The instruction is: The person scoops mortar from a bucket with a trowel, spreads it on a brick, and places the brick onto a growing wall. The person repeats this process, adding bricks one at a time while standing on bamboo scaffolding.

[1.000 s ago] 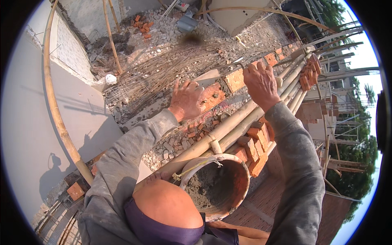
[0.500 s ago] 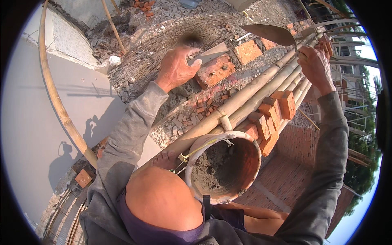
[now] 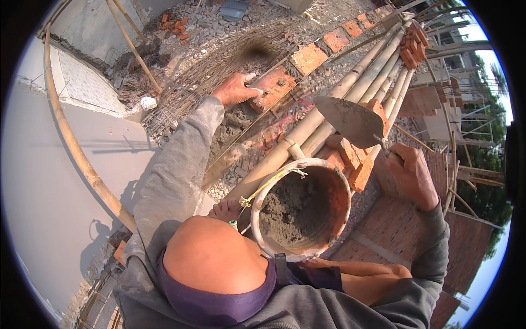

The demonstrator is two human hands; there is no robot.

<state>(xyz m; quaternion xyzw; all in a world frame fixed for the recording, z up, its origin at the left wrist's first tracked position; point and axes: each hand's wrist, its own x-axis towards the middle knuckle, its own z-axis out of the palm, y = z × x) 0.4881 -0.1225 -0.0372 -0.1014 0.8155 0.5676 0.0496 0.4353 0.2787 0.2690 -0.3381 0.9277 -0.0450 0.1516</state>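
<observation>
My left hand (image 3: 235, 90) is at the near-left end of a red brick (image 3: 272, 90) in a wall course, thumb and fingers apart around its corner. Grey mortar (image 3: 234, 123) lies on the course just below that brick. My right hand (image 3: 412, 172) is closed round the handle of a trowel (image 3: 350, 119), mostly hidden by the fingers. The trowel's broad, mortar-stained blade points left, above the bamboo poles and some loose bricks (image 3: 350, 156). Between my arms stands a round bucket (image 3: 344, 211) partly filled with wet grey mortar (image 3: 285, 214).
Thick bamboo poles (image 3: 323, 131) run from the bucket to the far right, with stacked bricks (image 3: 413, 46) at their far end. More bricks (image 3: 308, 58) continue the course. A curved bamboo pole (image 3: 82, 153) stands before a grey wall (image 3: 33, 181) on the left. My bare knee (image 3: 213, 263) is beside the bucket.
My right hand has come down and nearer with the trowel, whose blade now hangs lower, over the loose bricks. My left hand stays by the same brick, its thumb now close against it.
</observation>
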